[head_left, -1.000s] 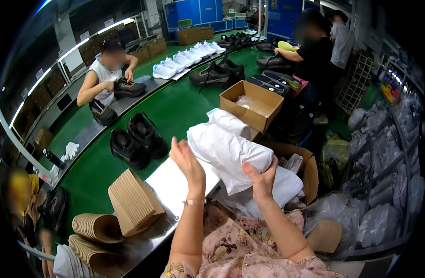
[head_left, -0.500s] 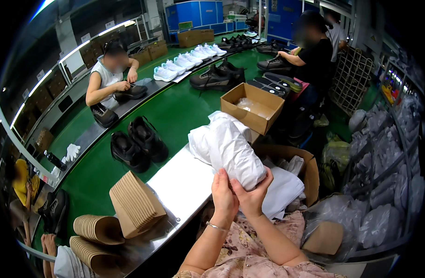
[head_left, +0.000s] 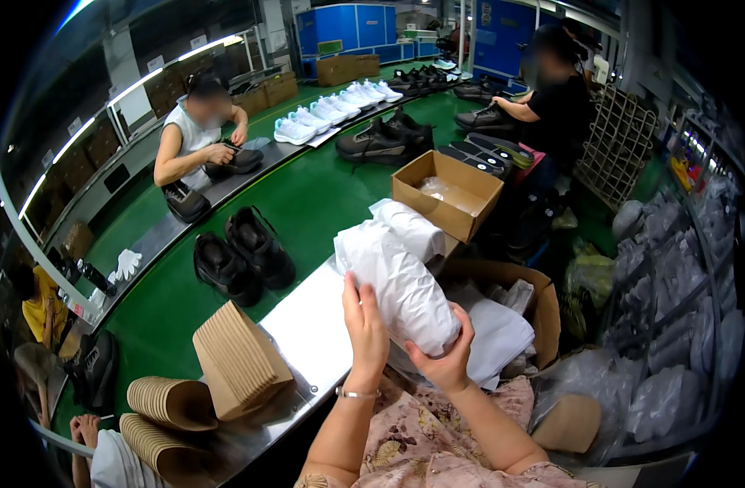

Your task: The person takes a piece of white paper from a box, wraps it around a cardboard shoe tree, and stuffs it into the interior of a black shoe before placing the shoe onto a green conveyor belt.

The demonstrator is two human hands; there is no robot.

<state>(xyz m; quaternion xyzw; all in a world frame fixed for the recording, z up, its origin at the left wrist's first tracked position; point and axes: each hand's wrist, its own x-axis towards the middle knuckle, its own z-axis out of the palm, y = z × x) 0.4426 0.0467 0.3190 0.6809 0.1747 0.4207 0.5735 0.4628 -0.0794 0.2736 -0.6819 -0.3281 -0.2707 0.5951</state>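
Fabric (head_left: pixel 425 443) with a floral print is filling the near edge, and a bracelet (head_left: pixel 358 393) is circling the left wrist. Of the hands, the left hand (head_left: pixel 366 329) is resting straight, flattened fingers along the left side of a white wrapped bundle (head_left: pixel 401 285), while the right hand (head_left: pixel 445 354) is curling round its near right end and gripping it. The bundle is slanting away, above the pale, shiny desk (head_left: pixel 311 325). Left of the hands, a tapered stack of brown cardboard pieces (head_left: pixel 242 358) is leaning near two stacks of curved cardboard, one (head_left: pixel 173 398) sitting just beyond the other (head_left: pixel 165 449). On the right, white sheets (head_left: pixel 498 337) are spreading over an open carton (head_left: pixel 545 313). Farther off, a second white bundle (head_left: pixel 417 226) is lying just beyond the first, and a pair of black shoes (head_left: pixel 244 254) is standing on a green surface (head_left: pixel 323 191) to the left. A brown box (head_left: pixel 449 193) is standing open beyond the second bundle. Farther still, a co-worker (head_left: pixel 192 134) on the left is handling a dark shoe (head_left: pixel 238 164), another (head_left: pixel 558 114) on the right is touching one too, and white sneakers (head_left: pixel 333 112) are lining up between them. Blue cabinets (head_left: pixel 344 28) are closing the far side.
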